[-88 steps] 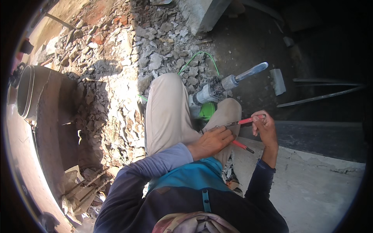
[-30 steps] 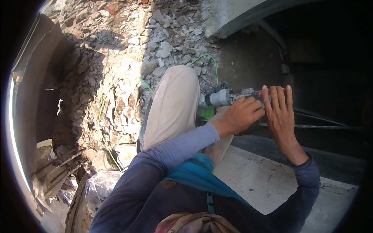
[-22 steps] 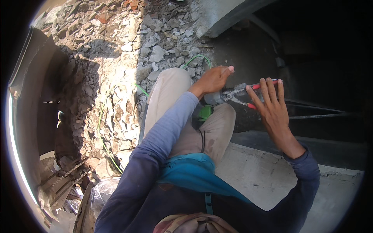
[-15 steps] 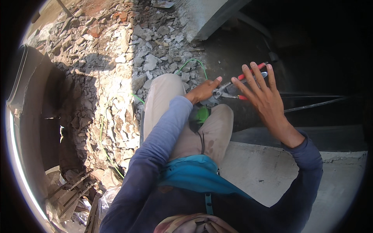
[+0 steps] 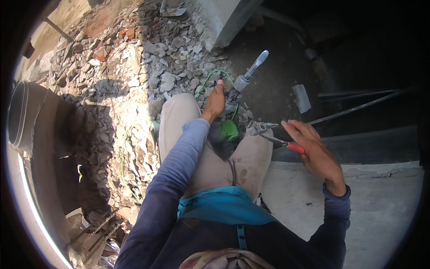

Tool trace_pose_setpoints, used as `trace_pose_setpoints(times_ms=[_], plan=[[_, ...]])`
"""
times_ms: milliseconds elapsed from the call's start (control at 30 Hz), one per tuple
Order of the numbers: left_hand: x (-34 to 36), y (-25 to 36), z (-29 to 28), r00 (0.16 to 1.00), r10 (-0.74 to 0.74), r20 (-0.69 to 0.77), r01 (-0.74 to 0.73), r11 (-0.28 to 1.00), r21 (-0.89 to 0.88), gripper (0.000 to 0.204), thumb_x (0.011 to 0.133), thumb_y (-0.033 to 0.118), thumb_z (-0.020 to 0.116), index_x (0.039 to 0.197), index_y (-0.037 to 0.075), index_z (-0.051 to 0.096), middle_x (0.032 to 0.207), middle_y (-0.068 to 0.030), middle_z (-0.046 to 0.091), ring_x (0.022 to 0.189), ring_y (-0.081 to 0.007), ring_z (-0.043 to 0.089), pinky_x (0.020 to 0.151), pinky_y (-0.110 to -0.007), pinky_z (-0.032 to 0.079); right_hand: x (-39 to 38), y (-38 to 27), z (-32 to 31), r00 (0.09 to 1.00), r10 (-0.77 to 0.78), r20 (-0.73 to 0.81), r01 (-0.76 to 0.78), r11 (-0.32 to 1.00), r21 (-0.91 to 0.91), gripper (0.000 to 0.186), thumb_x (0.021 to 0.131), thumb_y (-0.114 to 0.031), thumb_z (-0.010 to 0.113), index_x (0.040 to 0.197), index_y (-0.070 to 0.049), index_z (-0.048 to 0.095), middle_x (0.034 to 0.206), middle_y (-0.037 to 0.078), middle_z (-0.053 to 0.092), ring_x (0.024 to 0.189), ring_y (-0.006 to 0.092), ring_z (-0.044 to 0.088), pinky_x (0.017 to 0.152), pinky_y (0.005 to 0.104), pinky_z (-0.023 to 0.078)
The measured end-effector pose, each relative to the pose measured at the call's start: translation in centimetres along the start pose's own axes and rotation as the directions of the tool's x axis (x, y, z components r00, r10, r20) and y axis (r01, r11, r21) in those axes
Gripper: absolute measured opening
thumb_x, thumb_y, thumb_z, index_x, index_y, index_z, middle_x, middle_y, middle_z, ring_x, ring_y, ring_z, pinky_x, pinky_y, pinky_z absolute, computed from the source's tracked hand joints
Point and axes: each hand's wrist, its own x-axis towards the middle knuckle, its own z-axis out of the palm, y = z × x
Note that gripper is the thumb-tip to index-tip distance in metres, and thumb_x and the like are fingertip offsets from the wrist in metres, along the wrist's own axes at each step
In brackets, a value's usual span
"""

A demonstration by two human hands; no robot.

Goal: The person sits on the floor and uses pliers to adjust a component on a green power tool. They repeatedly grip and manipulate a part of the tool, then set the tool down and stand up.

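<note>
A power hammer with a green body (image 5: 230, 130) stands between my knees, its grey chuck (image 5: 241, 83) and shiny chisel bit (image 5: 258, 63) slanting up to the right. My left hand (image 5: 215, 103) is closed around the tool just below the chuck, thumb pointing up; its other fingers are hidden. In my right hand (image 5: 317, 152) is a pair of red-handled pliers (image 5: 268, 134). The jaws point left, over my right knee, apart from the tool. One red grip shows beneath my fingers; the other is covered by the hand.
Broken rubble (image 5: 116, 67) covers the ground ahead and to the left. A green cord (image 5: 122, 161) runs across it. A concrete pillar (image 5: 210, 22) rises ahead. Thin metal rods (image 5: 354, 107) and a pale block (image 5: 301, 98) lie at right, beyond a concrete ledge (image 5: 331, 201). A large round pipe-like container (image 5: 40, 116) stands far left.
My right hand has closed on the pliers and drawn them down toward me, away from the chisel bit. My left hand and the power hammer have tilted left, uncovering the bit.
</note>
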Motion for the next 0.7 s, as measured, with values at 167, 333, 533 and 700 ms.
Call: trace_pose_setpoints(times_ms=[167,333,533,700], plan=[[0.0,-1.2,0.5,1.0,0.016,0.002,-0.016,1.0,0.007,0.107,0.112,0.076,0.018,0.141,-0.017,0.063,0.144,-0.0409,0.063,0.144,-0.0518,0.056,0.123,-0.049,0.038,-1.4,6.5,12.8,0.888,0.014,0.461,-0.389,0.557,0.734,0.084,0.099,-0.009,0.067,0.176,-0.011,0.033,0.156,0.015,0.062,0.143,0.0264,0.059,0.122,0.0376,0.043],[1.1,-1.8,0.8,0.999,-0.045,-0.007,0.044,0.998,-0.044,0.099,0.113,0.074,0.031,0.141,-0.014,0.065,0.136,-0.0254,0.072,0.126,-0.0343,0.066,0.115,-0.041,0.045,-3.2,4.0,21.4,0.901,-0.079,0.426,-0.412,0.147,0.899,0.089,0.097,-0.012,0.068,0.175,0.0,0.027,0.153,0.016,0.064,0.141,0.0248,0.061,0.123,0.0378,0.042],[-0.4,-3.3,-1.3,0.997,-0.021,-0.068,0.011,0.988,-0.153,0.094,0.114,0.071,0.034,0.135,-0.014,0.069,0.131,-0.0221,0.073,0.122,-0.0289,0.066,0.112,-0.038,0.046,-5.5,2.9,23.7,0.939,0.0,0.345,-0.34,-0.158,0.927,0.088,0.098,-0.006,0.059,0.176,0.002,0.018,0.154,0.024,0.063,0.144,0.0323,0.062,0.127,0.0419,0.041],[-5.8,1.1,-0.6,0.984,0.166,-0.068,-0.177,0.956,-0.233,0.08,0.12,0.059,0.028,0.12,-0.006,0.075,0.113,-0.0143,0.079,0.106,-0.0232,0.069,0.103,-0.036,0.049,-6.1,4.1,24.8,0.952,0.024,0.304,-0.286,-0.276,0.918,0.088,0.094,-0.001,0.051,0.175,0.004,0.016,0.157,0.028,0.06,0.144,0.0377,0.062,0.128,0.047,0.042]])
